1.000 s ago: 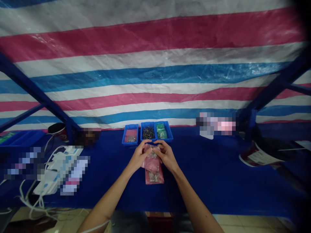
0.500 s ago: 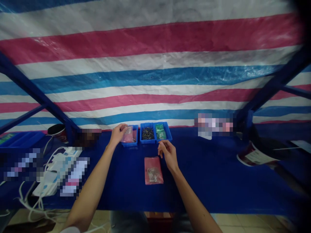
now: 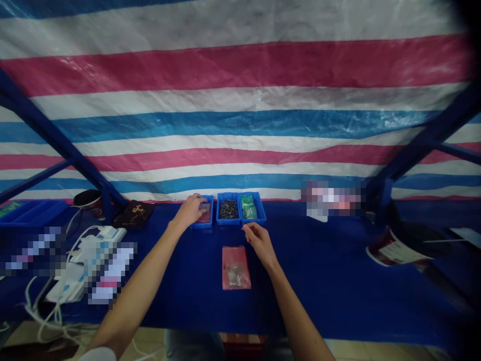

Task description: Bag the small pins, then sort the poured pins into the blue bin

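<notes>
Over the left small blue plastic tray (image 3: 209,220), the left hand (image 3: 191,210) lies with bent fingers (image 3: 199,199) that hide part of a pink packet (image 3: 205,212), so a pinch cannot be told. The right hand (image 3: 259,241) hangs curved just before the right blue tray (image 3: 259,215) with its green packet (image 3: 248,207); nothing held can be seen. Below, a flat pink plastic bag (image 3: 236,268) of small metal parts lies on the dark blue cloth (image 3: 319,281), and the middle blue tray (image 3: 227,222) holds dark screws (image 3: 228,209).

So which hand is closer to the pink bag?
Right. The right hand is just past the top corner of the pink bag, not touching it; the left hand is farther, at the blue tray.
</notes>
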`<state>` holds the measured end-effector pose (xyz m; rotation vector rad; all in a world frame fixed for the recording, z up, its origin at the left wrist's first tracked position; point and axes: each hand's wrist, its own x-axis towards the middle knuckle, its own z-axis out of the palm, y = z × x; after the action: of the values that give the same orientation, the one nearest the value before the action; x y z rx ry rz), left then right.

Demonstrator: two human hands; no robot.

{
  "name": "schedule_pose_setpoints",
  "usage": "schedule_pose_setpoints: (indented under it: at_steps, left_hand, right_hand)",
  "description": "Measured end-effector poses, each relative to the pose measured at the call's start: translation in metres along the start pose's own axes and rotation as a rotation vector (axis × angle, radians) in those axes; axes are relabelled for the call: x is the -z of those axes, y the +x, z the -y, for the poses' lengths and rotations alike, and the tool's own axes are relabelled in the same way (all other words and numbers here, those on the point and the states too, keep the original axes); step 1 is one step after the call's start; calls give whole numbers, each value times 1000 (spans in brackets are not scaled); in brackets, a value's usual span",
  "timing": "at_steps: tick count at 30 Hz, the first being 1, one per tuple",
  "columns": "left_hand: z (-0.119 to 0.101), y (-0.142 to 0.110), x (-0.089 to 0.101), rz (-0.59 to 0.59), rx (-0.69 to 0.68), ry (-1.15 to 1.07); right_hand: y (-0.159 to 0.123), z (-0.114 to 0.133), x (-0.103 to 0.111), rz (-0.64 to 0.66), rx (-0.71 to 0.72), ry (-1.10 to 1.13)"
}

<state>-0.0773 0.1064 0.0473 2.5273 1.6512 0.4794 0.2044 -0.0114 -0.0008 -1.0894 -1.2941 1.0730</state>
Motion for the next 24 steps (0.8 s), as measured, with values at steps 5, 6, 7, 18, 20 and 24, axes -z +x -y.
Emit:
schedule_pose_setpoints:
  at_steps: [5, 6, 7, 18, 20, 24]
  left_hand:
    - [-18, 1, -3, 191, 60, 19]
    - [-21, 1, -4, 198, 70, 27]
    - [-23, 1, -6, 201, 80, 36]
    - [-60, -20, 15, -138, 156, -48]
    - [-75, -39, 18, -173, 173, -143]
    - [-95, -86, 5, 271, 169, -393]
  right_hand:
    - [-1, -7, 7, 161, -3, -308]
    - [-2, -8, 7, 196, -1, -352]
    - [-2, -9, 8, 222, 3, -383]
    - [-2, -10, 7, 180, 57, -398]
    - [-2, -10, 6, 155, 68, -373]
    - [-2, -11, 5, 146, 77, -363]
